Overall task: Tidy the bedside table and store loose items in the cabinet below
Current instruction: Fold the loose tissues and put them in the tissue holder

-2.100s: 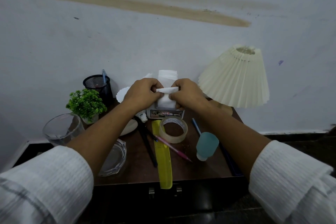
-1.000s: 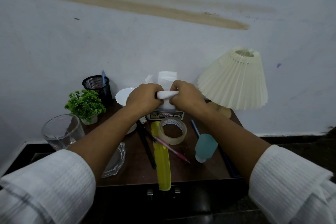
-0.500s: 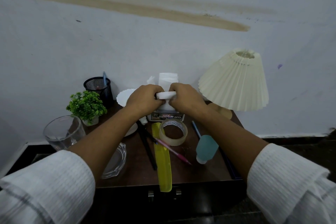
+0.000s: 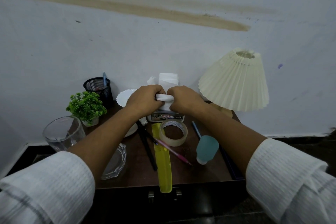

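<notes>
1. Nearest us, the cabinet (image 4: 190,203) under the bedside table (image 4: 200,174) shows only a dark front. We see nothing stored, so we judge that nearly all the tidying is left.
2. We take the tape roll (image 4: 173,135) as our landmark. The yellow comb (image 4: 163,160) lies in front of it and overhangs the table's front edge. A black pen (image 4: 146,148) lies left of the comb. A glass ashtray (image 4: 114,164) and a drinking glass (image 4: 62,133) are further left.
3. A pink pencil (image 4: 172,151) runs from the roll toward the front right. A blue bottle (image 4: 207,148) lies on its side to the right of the roll, with a blue pen (image 4: 196,129) just behind it.
4. Just behind the roll sits the tissue box (image 4: 166,117). Above the box, our left hand (image 4: 145,100) and right hand (image 4: 185,101) both pinch a white tissue (image 4: 164,98) with curled fingers.
5. The tissue looks soft and is folded into a narrow, crumpled band. More sheets stand up from the box behind it.
6. Far back-left of the roll are a white plate (image 4: 123,96), a small green plant (image 4: 86,107) and a mesh pen holder (image 4: 98,88). A pleated lamp (image 4: 234,82) stands back-right.
</notes>
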`<state>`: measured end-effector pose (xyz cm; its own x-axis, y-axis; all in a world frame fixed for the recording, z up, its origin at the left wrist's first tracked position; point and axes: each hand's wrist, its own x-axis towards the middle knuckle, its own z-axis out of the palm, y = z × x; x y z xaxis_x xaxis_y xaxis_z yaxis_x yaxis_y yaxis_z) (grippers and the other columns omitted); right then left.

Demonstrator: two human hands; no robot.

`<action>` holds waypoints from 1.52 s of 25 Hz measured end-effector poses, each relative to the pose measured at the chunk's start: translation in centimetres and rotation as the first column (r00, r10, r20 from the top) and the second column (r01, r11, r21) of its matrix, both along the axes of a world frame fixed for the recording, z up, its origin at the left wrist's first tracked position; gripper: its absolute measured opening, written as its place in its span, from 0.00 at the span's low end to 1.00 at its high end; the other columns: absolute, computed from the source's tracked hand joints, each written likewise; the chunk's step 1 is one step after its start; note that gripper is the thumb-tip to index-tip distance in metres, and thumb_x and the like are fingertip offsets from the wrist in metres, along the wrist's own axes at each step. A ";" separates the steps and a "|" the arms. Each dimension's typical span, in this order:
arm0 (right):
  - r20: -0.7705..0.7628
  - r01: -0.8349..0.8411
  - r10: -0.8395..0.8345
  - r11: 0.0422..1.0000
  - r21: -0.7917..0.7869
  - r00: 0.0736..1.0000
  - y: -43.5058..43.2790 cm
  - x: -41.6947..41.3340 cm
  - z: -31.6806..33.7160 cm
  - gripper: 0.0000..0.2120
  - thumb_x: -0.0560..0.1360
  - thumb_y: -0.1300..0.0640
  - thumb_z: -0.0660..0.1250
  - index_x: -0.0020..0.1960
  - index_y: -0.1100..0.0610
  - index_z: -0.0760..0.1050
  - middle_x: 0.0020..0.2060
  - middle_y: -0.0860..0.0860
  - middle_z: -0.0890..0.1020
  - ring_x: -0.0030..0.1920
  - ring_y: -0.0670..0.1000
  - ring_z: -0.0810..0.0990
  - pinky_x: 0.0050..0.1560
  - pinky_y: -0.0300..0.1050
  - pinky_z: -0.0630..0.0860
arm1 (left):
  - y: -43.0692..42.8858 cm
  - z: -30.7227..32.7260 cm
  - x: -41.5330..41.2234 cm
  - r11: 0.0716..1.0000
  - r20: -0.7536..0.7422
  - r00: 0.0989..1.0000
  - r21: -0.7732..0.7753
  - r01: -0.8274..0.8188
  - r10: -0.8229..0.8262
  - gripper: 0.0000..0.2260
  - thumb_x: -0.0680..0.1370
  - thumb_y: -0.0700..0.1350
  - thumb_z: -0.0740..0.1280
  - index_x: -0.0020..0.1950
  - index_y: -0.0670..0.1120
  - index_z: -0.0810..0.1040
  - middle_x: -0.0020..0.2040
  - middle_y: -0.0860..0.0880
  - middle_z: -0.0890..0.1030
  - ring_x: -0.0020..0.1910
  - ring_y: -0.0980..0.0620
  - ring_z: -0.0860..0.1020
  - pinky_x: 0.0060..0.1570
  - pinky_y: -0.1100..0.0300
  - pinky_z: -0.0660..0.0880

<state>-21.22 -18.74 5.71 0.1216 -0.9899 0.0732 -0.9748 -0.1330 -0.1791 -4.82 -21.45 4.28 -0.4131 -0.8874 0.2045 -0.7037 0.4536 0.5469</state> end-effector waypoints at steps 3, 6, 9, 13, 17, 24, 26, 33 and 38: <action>-0.026 -0.007 0.006 1.000 -0.022 1.000 0.1 0.2 -0.1 0.12 0.74 0.59 0.69 0.57 0.54 0.77 0.45 0.52 0.77 0.48 0.55 0.77 0.42 0.46 0.68 | -0.1 -0.1 0.1 1.000 0.010 1.000 0.007 0.006 -0.006 0.09 0.71 0.45 0.74 0.48 0.56 0.79 0.47 0.55 0.82 0.46 0.52 0.78 0.45 0.53 0.76; -0.033 -0.011 0.011 1.000 -0.018 0.999 0.3 0.1 0.1 0.14 0.73 0.58 0.70 0.59 0.53 0.77 0.48 0.52 0.79 0.47 0.54 0.76 0.42 0.46 0.68 | -0.1 -0.2 0.1 1.000 0.008 1.000 -0.006 -0.002 0.002 0.10 0.71 0.44 0.73 0.48 0.56 0.78 0.47 0.54 0.82 0.47 0.51 0.78 0.44 0.53 0.76; 0.047 0.033 -0.031 0.998 -0.044 0.998 0.3 0.0 0.8 0.13 0.72 0.60 0.69 0.56 0.52 0.77 0.46 0.51 0.78 0.48 0.55 0.77 0.41 0.46 0.67 | -0.2 -0.3 0.0 0.999 0.007 1.000 -0.033 -0.008 0.008 0.07 0.73 0.45 0.72 0.47 0.56 0.77 0.45 0.54 0.82 0.45 0.51 0.78 0.42 0.54 0.74; 0.000 0.025 -0.025 0.999 -0.034 1.000 0.7 0.2 0.2 0.14 0.74 0.59 0.68 0.58 0.53 0.76 0.50 0.53 0.81 0.50 0.56 0.79 0.42 0.47 0.70 | -0.2 -0.5 0.0 0.999 -0.054 0.998 -0.026 -0.018 0.016 0.07 0.73 0.48 0.73 0.51 0.56 0.81 0.45 0.57 0.83 0.46 0.54 0.80 0.45 0.54 0.77; 0.141 0.097 -0.072 0.978 -0.184 0.987 0.7 -0.2 0.9 0.15 0.73 0.60 0.68 0.59 0.53 0.73 0.50 0.53 0.82 0.49 0.57 0.79 0.47 0.54 0.79 | -0.1 -0.7 0.0 0.990 -0.135 0.987 -0.099 -0.103 0.089 0.09 0.75 0.49 0.72 0.55 0.54 0.81 0.47 0.57 0.83 0.49 0.54 0.81 0.51 0.53 0.78; 0.333 0.162 -0.083 0.963 -0.217 0.939 2.5 -0.8 1.2 0.08 0.75 0.61 0.66 0.53 0.56 0.75 0.46 0.52 0.82 0.46 0.53 0.79 0.46 0.51 0.78 | 0.7 -0.6 -0.5 0.945 -0.205 0.956 -0.209 -0.252 0.210 0.07 0.75 0.48 0.72 0.51 0.53 0.78 0.49 0.56 0.83 0.49 0.51 0.80 0.47 0.52 0.78; 0.385 0.174 -0.092 0.967 -0.184 0.918 3.3 -1.1 1.2 0.09 0.75 0.61 0.67 0.56 0.57 0.76 0.49 0.52 0.82 0.49 0.54 0.79 0.48 0.48 0.76 | 0.8 -0.6 -0.4 0.946 -0.201 0.958 -0.213 -0.245 0.203 0.05 0.74 0.47 0.72 0.47 0.53 0.78 0.47 0.56 0.81 0.48 0.52 0.79 0.45 0.53 0.77; 0.223 0.116 -0.097 0.990 -0.078 0.970 4.3 0.0 1.0 0.17 0.78 0.61 0.63 0.66 0.57 0.77 0.63 0.55 0.80 0.62 0.56 0.78 0.59 0.49 0.74 | 1.3 -0.6 -0.4 0.962 -0.064 0.977 -0.173 -0.212 0.204 0.08 0.78 0.46 0.68 0.55 0.54 0.84 0.53 0.53 0.83 0.52 0.49 0.80 0.49 0.51 0.78; 0.267 0.122 -0.099 0.990 -0.073 0.959 5.9 -0.3 1.4 0.21 0.77 0.64 0.61 0.70 0.58 0.76 0.66 0.55 0.79 0.64 0.56 0.77 0.59 0.47 0.73 | 2.2 -0.6 0.8 0.958 -0.144 0.972 -0.192 -0.214 0.188 0.10 0.79 0.46 0.66 0.59 0.55 0.81 0.51 0.53 0.77 0.45 0.55 0.75 0.43 0.56 0.71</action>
